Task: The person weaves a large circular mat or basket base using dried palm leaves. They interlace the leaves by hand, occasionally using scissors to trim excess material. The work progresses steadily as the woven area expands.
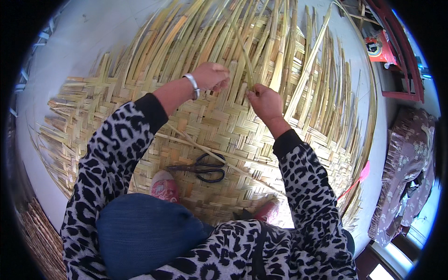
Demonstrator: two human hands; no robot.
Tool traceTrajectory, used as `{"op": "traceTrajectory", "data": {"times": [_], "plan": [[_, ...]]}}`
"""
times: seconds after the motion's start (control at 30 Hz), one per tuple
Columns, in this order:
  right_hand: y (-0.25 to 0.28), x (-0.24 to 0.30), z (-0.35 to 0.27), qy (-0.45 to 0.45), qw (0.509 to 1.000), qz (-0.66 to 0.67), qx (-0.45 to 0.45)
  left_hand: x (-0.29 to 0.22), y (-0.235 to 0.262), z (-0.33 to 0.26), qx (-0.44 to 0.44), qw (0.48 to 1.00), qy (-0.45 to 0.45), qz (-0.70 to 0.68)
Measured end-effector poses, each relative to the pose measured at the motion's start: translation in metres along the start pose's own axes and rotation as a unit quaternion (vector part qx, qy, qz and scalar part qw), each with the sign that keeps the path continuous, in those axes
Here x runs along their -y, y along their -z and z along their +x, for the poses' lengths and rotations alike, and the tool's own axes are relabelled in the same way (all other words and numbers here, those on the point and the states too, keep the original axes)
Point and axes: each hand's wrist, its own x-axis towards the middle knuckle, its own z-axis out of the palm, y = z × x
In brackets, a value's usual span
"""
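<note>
The floor [107, 32] is pale, and a big woven mat [210, 123] of flat yellow strips covers much of it. Think of a clock on the mat's middle, with 12 straight ahead of the person. A pink swatter [365, 171] is between 3 and 4, and a brown flowered cloth [406, 163] is farther out that way. From where I stand, dark scissors [191, 167] lie on the mat near 6, by a pink shoe [164, 187] at 7.

The right hand [266, 100], near 2, pinches a long strip [246, 56] between thumb and fingers. The left hand [212, 77] is up at 12, on the 9 o'clock side of that strip. Its fingers are bent, but I can't tell if they hold anything thin.

To do this well, I think the pinch should be firm but gentle, so the strip doesn't crack. Keeping it flat, with no twist, would help it sit snug. Bare fingers should mind the edges, which may be sharp.

The held strip's long way runs from the right hand toward 11, bent a little. The mat's loose ends fan out, many toward 12, some toward 9.
</note>
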Motion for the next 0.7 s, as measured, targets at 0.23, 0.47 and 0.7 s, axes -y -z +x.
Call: {"op": "traceTrajectory", "data": {"times": [0.23, 0.47, 0.7], "plan": [[0.006, -0.006, -0.009, -0.098, 0.994, 0.050, -0.018, -0.006, -0.033, 0.056, 0.017, 0.958, 0.030, 0.284], [0.004, -0.012, -0.006, -0.084, 0.993, 0.075, -0.017, -0.005, -0.058, 0.070, -0.115, 0.904, -0.117, 0.395], [0.001, -0.021, 0.002, -0.135, 0.984, 0.115, 0.015, -0.013, -0.049, 0.069, -0.040, 0.971, -0.024, 0.235]]}}
